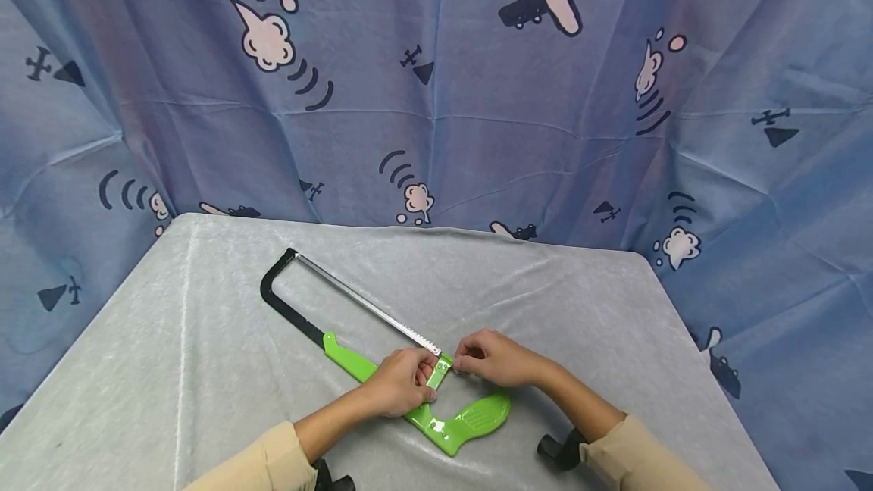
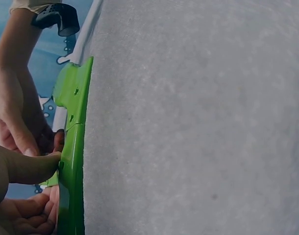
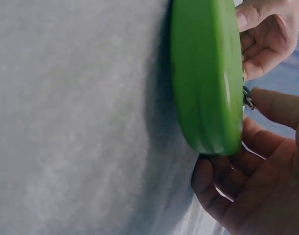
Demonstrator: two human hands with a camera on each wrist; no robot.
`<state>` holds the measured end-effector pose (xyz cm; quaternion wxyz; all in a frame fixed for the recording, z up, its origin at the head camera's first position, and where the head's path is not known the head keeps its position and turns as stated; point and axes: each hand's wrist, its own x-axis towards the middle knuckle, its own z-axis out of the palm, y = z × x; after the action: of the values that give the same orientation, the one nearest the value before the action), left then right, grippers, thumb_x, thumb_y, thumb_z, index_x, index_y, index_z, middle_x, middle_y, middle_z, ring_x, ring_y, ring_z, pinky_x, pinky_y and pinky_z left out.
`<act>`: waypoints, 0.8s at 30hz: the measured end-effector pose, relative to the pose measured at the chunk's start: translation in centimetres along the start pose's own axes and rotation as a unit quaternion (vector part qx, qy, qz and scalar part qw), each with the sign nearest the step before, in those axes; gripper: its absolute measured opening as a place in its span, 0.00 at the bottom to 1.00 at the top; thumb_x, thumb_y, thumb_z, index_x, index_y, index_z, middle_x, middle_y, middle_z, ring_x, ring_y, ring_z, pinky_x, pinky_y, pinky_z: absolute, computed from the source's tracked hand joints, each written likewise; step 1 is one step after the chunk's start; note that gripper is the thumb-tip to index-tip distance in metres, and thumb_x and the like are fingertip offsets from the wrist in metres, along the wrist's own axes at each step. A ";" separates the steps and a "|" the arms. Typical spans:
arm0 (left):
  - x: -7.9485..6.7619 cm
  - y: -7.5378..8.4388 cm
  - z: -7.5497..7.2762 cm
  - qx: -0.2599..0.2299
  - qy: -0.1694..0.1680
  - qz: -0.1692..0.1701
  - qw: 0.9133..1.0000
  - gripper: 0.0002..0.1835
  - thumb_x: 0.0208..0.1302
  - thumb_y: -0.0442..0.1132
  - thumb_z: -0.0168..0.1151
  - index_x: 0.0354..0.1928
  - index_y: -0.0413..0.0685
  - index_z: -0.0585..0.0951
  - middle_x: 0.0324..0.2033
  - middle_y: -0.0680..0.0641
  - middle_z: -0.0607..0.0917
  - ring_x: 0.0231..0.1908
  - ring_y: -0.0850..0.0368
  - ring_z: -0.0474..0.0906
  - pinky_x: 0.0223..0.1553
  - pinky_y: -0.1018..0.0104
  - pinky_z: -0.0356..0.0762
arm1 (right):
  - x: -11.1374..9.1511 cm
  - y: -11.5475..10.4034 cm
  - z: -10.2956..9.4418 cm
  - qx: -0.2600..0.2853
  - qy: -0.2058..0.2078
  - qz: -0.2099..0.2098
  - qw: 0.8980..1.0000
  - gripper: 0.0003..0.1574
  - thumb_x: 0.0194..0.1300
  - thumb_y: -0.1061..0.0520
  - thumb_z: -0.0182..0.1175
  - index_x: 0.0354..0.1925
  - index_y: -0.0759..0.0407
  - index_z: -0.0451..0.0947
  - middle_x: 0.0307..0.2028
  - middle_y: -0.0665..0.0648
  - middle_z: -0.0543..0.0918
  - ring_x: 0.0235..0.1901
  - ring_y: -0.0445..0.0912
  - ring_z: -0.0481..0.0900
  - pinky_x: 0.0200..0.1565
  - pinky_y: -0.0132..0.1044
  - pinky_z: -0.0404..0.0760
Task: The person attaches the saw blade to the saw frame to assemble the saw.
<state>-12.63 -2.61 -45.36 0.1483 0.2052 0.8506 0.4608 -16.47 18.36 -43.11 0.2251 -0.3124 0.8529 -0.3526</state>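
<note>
A hacksaw with a black front frame, bright green handle and silver blade lies diagonally over the grey cloth. Its blade side faces away from me, and the handle grip points right. My left hand grips the green frame by the upright post, thumb pressed against it in the left wrist view. At the handle end of the blade, my right hand pinches a small metal nut between thumb and fingers. The green grip hides part of the right fingers in the right wrist view.
The grey cloth covers a table whose far edge meets a blue curtain printed with planes and clouds. Black wrist mounts sit by both beige sleeves, close to the cloth.
</note>
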 end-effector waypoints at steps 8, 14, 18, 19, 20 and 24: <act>0.0 0.0 0.0 -0.001 0.002 0.000 1.000 0.15 0.43 0.27 0.69 0.36 0.43 0.77 0.23 0.51 0.77 0.24 0.67 0.69 0.28 0.73 0.70 | 0.0 0.1 -0.2 0.017 -0.001 -0.005 1.000 0.13 0.67 0.61 0.50 0.28 0.64 0.77 0.20 0.44 0.71 0.20 0.34 0.66 0.24 0.28 0.67; 0.0 0.0 0.0 0.012 0.007 0.005 1.000 0.15 0.43 0.28 0.69 0.34 0.44 0.77 0.22 0.52 0.76 0.23 0.68 0.68 0.27 0.73 0.69 | 0.1 0.4 0.0 0.014 0.014 0.003 1.000 0.12 0.66 0.61 0.52 0.27 0.62 0.77 0.19 0.43 0.70 0.20 0.34 0.66 0.24 0.28 0.67; 0.0 0.0 0.1 0.017 0.008 0.004 1.000 0.15 0.43 0.28 0.70 0.34 0.44 0.77 0.23 0.52 0.76 0.23 0.68 0.68 0.28 0.74 0.69 | 0.1 0.4 0.2 0.011 0.024 0.009 1.000 0.10 0.65 0.62 0.53 0.28 0.61 0.77 0.20 0.46 0.73 0.20 0.35 0.68 0.24 0.29 0.69; 0.0 0.0 0.1 0.016 0.008 0.004 1.000 0.15 0.43 0.28 0.70 0.35 0.44 0.77 0.23 0.52 0.77 0.23 0.68 0.69 0.28 0.74 0.69 | 0.1 0.4 0.2 0.008 0.028 0.011 1.000 0.09 0.64 0.61 0.53 0.28 0.61 0.77 0.20 0.47 0.74 0.20 0.36 0.69 0.24 0.29 0.70; 0.0 -0.1 0.1 0.015 0.008 0.004 1.000 0.15 0.43 0.28 0.70 0.35 0.43 0.77 0.23 0.52 0.77 0.24 0.68 0.69 0.28 0.74 0.69 | 0.0 0.3 0.3 0.005 0.033 0.015 0.999 0.09 0.64 0.60 0.54 0.28 0.60 0.77 0.20 0.47 0.74 0.20 0.36 0.69 0.23 0.30 0.71; 0.0 -0.1 0.1 0.010 0.005 0.003 1.000 0.15 0.43 0.28 0.69 0.36 0.43 0.77 0.23 0.51 0.77 0.24 0.68 0.69 0.28 0.74 0.69 | -0.1 -0.2 0.6 -0.046 0.060 0.018 0.997 0.11 0.59 0.51 0.62 0.28 0.56 0.75 0.19 0.47 0.75 0.18 0.36 0.70 0.21 0.30 0.71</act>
<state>-12.63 -2.54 -45.52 0.1402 0.2071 0.8553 0.4538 -15.99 18.03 -43.29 0.1652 -0.2850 0.8858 -0.3268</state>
